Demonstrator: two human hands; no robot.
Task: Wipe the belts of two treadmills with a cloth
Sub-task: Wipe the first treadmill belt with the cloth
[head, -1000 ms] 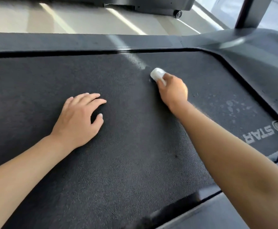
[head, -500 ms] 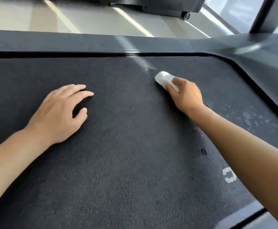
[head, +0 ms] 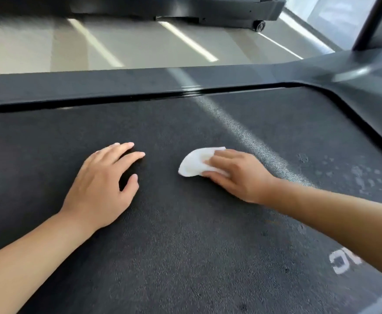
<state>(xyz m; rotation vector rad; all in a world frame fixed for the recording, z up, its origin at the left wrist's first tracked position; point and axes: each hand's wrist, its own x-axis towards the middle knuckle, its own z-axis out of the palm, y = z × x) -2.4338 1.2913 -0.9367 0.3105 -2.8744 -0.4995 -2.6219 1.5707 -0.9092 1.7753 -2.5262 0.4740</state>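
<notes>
- Belt (head: 185, 245): dark textured surface fills the near view; white lettering (head: 344, 261) at the near right edge
- Left hand (head: 103, 184): fingers spread and relaxed, resting flat on the belt, holding nothing; position roughly as half a second ago
- Right hand (head: 237, 175): fingers curled over the white cloth (head: 194, 165), pressing it to the belt
- Cloth has travelled from the far rail toward mid-belt, nearer the left hand; judged a wiping stroke in progress
- Pale spots (head: 362, 177) at right appear unwiped
- Side rail (head: 117, 87), floor (head: 140, 48), second treadmill (head: 208, 10) beyond
</notes>
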